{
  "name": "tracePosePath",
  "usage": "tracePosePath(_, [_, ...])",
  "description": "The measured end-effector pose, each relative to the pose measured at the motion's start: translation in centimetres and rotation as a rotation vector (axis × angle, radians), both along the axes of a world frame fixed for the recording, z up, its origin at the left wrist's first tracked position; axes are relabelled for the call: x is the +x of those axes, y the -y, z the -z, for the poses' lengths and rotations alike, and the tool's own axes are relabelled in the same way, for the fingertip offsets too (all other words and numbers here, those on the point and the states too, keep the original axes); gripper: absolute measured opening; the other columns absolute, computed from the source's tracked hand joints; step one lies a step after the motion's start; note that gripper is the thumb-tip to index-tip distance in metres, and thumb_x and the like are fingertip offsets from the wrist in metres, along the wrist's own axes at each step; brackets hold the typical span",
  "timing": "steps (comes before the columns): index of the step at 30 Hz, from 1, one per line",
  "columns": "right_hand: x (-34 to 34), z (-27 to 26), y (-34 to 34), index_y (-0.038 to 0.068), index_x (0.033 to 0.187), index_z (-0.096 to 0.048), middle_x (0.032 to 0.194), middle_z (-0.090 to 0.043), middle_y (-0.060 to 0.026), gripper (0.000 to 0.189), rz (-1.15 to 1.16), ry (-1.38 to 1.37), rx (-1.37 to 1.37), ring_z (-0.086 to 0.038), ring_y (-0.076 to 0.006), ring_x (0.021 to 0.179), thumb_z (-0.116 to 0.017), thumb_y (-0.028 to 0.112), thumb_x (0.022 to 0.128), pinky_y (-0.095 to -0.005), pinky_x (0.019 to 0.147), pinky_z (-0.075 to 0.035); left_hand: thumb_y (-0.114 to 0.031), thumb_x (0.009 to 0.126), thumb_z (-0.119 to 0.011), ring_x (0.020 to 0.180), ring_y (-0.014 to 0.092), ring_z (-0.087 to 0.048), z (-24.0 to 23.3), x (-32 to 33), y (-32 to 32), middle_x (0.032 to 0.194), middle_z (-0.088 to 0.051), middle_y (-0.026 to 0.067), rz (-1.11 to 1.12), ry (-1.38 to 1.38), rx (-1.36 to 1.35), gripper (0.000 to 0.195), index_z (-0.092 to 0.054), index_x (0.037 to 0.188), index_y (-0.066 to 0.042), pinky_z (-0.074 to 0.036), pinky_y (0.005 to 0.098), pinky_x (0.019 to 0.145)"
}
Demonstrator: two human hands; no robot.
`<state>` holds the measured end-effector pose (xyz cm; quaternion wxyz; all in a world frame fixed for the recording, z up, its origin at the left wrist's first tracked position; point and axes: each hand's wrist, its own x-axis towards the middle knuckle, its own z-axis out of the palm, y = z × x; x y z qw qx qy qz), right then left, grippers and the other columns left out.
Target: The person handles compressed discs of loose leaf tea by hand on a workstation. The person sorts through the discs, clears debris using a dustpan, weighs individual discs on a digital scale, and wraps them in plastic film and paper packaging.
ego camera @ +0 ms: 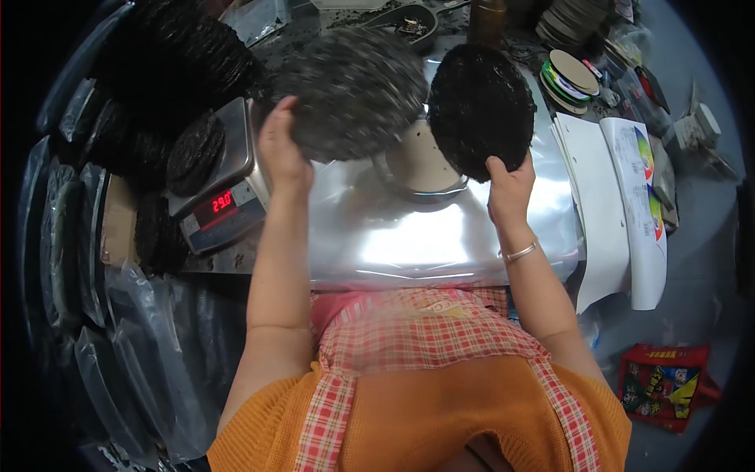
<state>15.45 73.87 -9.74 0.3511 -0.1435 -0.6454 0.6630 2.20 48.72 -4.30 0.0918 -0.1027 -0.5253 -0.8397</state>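
Observation:
My left hand grips the edge of a broad, flat black cake that looks like dried seaweed; motion blurs it. A second round black cake, raised and tilted, is pinched at its lower edge by my right hand. Between and below the two cakes, a shallow round container with a pale round disc sits on the shiny silver sheet; the upper cake hides part of it. To the left of my left hand stands a digital scale with a lit red display. More black cakes lie on its pan.
Tall stacks of black cakes rise at the far left, above clear plastic bags. A dark dustpan-like scoop lies at the back. Round labels and printed sheets are at the right. A red bag is on the floor.

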Motion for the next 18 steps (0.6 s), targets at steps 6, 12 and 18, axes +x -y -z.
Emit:
tracePosePath(6, [-1.2,-1.7,-6.3,-0.002,0.120,-0.046,0.113,-0.056,-0.0111,0.039,0.129,-0.329,-0.417,-0.054,-0.0187,0.100,-0.060,0.003,0.084,-0.0291,0.087,-0.045,-0.020,0.076,-0.068,0.115,0.032,-0.046,11.4,0.5,-3.1,0.123,-0.050,0.0190,0.042,-0.006,-0.923,0.036,-0.063,0.111,-0.015,-0.038,0.0355,0.096])
tracePosePath(12, [-1.3,-2.5,-11.9,0.000,0.118,-0.049,0.115,-0.056,-0.0119,0.038,-0.128,-0.355,-0.741,-0.057,-0.0238,0.103,-0.060,0.000,0.083,-0.0361,0.091,-0.048,-0.050,0.078,-0.060,0.136,0.041,-0.008,3.8,0.9,-8.5,0.148,-0.016,0.0164,0.251,-0.761,-1.597,0.065,-0.040,0.135,-0.027,-0.006,0.0632,0.104])
tracePosePath(18, [-5.7,1.9,-5.6,0.003,0.136,-0.032,0.109,-0.058,-0.0152,0.070,-0.503,0.278,-0.219,-0.061,-0.0220,0.091,-0.065,-0.005,0.075,-0.0325,0.078,-0.053,-0.043,0.089,-0.048,0.129,0.027,-0.032,11.2,-1.3,-11.6,0.140,-0.033,0.0173,0.271,-0.912,-1.552,0.061,-0.034,0.137,-0.009,-0.026,0.0414,0.106])
